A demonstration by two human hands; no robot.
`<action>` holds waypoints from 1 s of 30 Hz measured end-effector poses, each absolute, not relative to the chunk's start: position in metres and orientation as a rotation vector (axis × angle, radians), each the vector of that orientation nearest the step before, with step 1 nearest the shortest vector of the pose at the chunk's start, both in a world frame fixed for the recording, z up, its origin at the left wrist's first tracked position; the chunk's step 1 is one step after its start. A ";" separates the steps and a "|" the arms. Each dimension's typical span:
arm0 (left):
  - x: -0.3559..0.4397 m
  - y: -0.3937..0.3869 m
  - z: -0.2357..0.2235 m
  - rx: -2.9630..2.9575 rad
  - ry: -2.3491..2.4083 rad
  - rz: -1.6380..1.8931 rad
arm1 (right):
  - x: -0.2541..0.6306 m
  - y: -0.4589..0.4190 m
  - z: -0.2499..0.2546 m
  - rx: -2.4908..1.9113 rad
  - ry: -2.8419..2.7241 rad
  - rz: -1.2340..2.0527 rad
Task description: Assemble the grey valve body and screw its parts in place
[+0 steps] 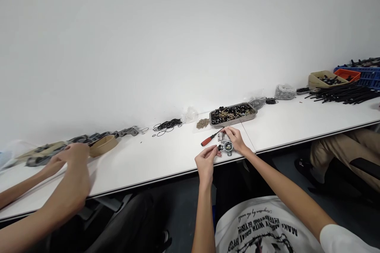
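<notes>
A small silver carburetor (228, 147) with a round opening rests at the front edge of the white table. My left hand (206, 162) pinches a small black fitting (219, 148) at its left side. From the right, my right hand (234, 137) grips the carburetor's upper part, its fingertips partly hidden behind the metal. Just behind my hands lies a screwdriver (208, 140) with a red and black handle.
Behind stands a metal tray (241, 120) of small black and brass parts. Beside it are a pile of brass pieces (202, 123) and black O-rings (168, 125). Black tubes (346, 94) lie far right. A co-worker's hands (73, 154) work at left near a tan bin (103, 147).
</notes>
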State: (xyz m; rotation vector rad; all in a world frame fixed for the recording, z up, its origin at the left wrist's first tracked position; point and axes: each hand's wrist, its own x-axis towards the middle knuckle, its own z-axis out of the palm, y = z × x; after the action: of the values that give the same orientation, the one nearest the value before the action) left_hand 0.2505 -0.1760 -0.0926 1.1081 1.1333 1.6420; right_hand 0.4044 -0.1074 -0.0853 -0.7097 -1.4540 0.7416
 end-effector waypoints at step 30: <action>0.209 -0.095 -0.071 1.962 1.575 1.285 | 0.425 -0.094 -0.086 -0.995 -1.215 1.212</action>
State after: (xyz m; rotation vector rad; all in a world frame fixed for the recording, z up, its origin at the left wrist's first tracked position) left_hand 0.2093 -0.0949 -0.0713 1.9616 1.5748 1.2854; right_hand 0.4252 -0.0941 -0.0861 -0.9946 -1.2149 1.2121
